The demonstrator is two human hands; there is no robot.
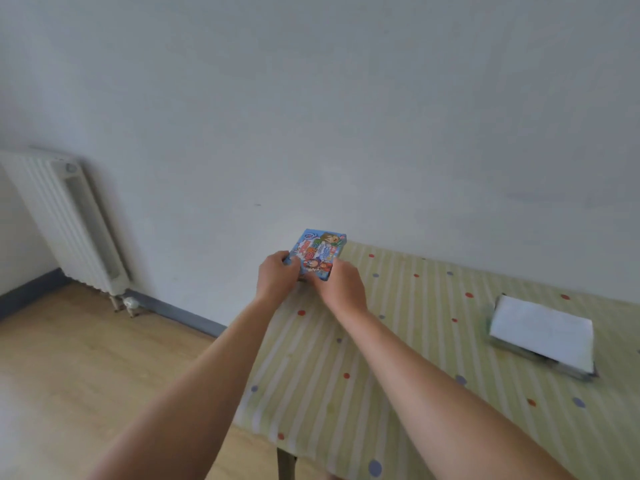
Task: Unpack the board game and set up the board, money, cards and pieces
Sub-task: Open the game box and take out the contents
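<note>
A white radiator (65, 220) stands by the wall on the far left. The left hand (277, 275) curls round the near left end of the game box (320, 254). The right hand (337, 282) grips its near right end. The bright blue box is at the far left corner of the striped, dotted table (398, 358). A white flat pack (542, 332) lies well apart on the right.

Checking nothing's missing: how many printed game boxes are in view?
1: the game box, gripped by the left hand and right hand over the table's far corner. The white-topped stack at right could hide another.
</note>
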